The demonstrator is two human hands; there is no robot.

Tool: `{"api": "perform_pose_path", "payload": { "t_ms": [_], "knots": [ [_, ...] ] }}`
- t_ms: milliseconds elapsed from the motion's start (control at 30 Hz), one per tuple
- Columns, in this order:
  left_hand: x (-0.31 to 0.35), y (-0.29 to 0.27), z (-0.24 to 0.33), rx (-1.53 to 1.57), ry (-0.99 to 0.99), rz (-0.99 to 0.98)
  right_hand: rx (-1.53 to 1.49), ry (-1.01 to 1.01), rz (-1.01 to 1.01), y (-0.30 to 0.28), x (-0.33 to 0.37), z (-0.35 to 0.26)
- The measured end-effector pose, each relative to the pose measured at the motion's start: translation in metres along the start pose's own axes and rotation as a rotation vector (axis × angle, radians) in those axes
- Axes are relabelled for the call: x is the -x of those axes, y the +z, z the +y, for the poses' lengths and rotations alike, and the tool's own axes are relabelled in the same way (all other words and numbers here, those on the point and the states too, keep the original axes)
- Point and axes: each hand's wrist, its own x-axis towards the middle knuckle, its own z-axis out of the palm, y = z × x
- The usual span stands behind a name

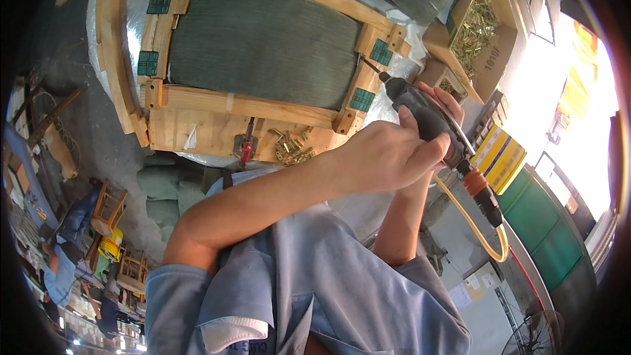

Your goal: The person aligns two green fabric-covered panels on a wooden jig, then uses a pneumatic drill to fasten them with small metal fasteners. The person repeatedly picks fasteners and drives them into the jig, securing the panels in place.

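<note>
While the wooden frame is lying before the person with a dark grey panel inside it, a black power driver is extending outward from its right side. The left grip is clasping the rear half of this driver, with fingers bent around the body, so the tool is resting directly in it. The right grip is grasping the same body from the side farther from the frame; the rest of that hand is hiding behind the tool. The thin bit is pointing at the frame's right rail, near a green patch; whether its tip is touching the wood, I cannot tell. Below and right of the frame, a yellow hose is hanging from the driver. Just below the frame, brass-coloured pieces and a red-handled tool are lying on a wooden board.
</note>
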Motion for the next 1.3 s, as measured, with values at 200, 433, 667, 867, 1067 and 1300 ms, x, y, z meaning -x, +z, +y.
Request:
{"api": "perform_pose_path", "payload": {
  "t_ms": [200,433,667,867,1067,1300],
  "knots": [
    [-0.006,0.0,-0.004,0.002,-0.006,0.026,0.124,-0.012,-0.032,0.0,-0.009,-0.011],
    [-0.004,-0.001,0.002,0.034,-0.056,0.022,0.05,-0.004,0.006,-0.006,-0.003,-0.001],
    [0.023,-0.018,-0.014,0.041,-0.212,0.093,-0.031,-0.024,0.0,-0.018,-0.001,-0.018],
    [0.035,-0.031,-0.068,-0.486,-0.402,-0.322,0.038,0.004,0.041,-0.026,0.004,-0.022],
    [0.033,-0.02,-0.106,-0.887,-0.312,-0.659,0.008,0.0,0.044,-0.02,0.01,-0.01],
    [0.048,-0.029,-0.133,-0.914,-0.196,-0.707,-0.031,0.003,0.052,-0.014,0.011,-0.006]
  ]
}}
